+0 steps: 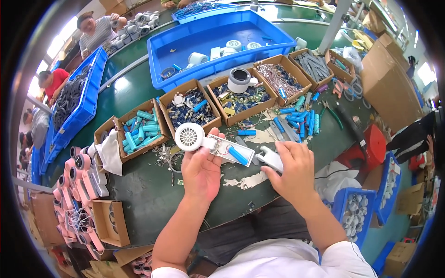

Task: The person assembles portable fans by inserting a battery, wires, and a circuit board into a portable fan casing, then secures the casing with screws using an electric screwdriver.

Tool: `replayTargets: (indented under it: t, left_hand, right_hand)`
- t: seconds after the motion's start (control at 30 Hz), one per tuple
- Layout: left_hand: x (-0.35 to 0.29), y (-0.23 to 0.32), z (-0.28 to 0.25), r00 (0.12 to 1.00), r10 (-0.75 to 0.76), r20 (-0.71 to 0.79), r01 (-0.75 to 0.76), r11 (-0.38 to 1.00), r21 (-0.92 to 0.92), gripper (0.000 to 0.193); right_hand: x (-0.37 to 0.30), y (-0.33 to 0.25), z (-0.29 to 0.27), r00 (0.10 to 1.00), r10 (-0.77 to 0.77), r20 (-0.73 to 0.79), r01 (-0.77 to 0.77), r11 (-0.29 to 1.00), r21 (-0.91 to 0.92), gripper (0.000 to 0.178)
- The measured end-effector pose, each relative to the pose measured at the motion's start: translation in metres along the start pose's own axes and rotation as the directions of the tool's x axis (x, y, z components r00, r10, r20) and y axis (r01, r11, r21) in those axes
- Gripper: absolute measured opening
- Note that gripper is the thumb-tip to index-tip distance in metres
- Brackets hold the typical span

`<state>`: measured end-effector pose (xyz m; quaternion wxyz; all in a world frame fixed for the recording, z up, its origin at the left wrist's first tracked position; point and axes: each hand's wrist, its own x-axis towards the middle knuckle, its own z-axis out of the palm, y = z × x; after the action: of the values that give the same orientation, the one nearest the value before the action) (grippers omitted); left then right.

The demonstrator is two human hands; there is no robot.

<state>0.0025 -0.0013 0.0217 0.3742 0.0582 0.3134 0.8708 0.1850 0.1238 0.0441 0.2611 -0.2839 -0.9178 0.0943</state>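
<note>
My left hand [202, 176] is closed on a small white handheld fan [189, 137], palm up, the round grille at the left. Its handle lies open toward the right, showing a blue battery cell [238, 155] and thin wires inside. Between the thumb and fingers of my right hand [295, 171] is a white plastic handle cover [270, 159], just right of the handle's end and apart from it. Beyond my hands lie loose blue cells [301, 121] and grey plastic strips [279, 127] on the green table [194, 208].
Cardboard boxes hold teal cells [140, 131], circuit boards [187, 110], wires [279, 78] and grey strips [311, 65]. A large blue tray [162, 51] stands behind them. Pink fans [79, 185] are heaped at left; green-handled pliers [333, 114] lie at right. Other people sit at far left.
</note>
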Motion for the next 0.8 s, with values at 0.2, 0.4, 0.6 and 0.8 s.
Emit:
replayTargets:
  t: [0.2, 0.4, 0.6, 0.8]
  left_hand:
    - [-0.003, -0.006, 0.002, 0.992, -0.084, 0.097, 0.085, 0.996, -0.006, 0.065]
    - [-0.01, -0.012, 0.006, 0.973, -0.12, 0.196, 0.107, 0.991, 0.076, 0.066]
    - [-0.014, -0.014, 0.009, 0.977, -0.122, 0.177, 0.095, 0.984, 0.154, 0.067]
    - [-0.013, -0.009, 0.007, 0.956, -0.136, 0.259, 0.131, 0.991, 0.037, 0.074]
  right_hand:
    - [0.012, -0.021, 0.001, 0.997, -0.035, -0.067, 0.062, 0.886, 0.46, 0.046]
    - [0.03, -0.029, 0.001, 0.996, 0.011, 0.084, -0.063, 0.756, 0.652, 0.04]
    - [0.036, -0.025, 0.021, 0.914, 0.081, 0.397, -0.386, 0.472, 0.793, 0.033]
    - [0.04, -0.022, 0.031, 0.896, 0.098, 0.433, -0.439, 0.347, 0.829, 0.032]
